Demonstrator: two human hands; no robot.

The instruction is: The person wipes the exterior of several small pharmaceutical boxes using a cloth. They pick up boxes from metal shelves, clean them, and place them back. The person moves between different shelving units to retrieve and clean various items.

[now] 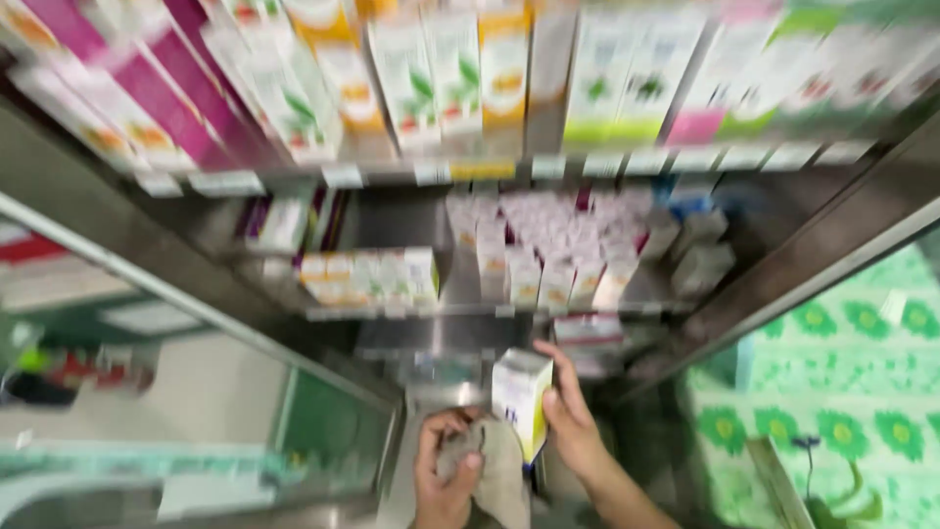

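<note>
The right hand grips a small white box before the shelf; the left hand clutches a grey cloth.

Head view, down onto shelves

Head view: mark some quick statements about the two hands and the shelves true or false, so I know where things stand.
1. The right hand holds a small white carton. True.
2. The left hand is empty. False: it grips a greyish cloth.
3. The carton lies flat on the shelf. False: it is held upright, off the shelf.
4. Rows of small boxes fill the middle shelf. True.
</note>
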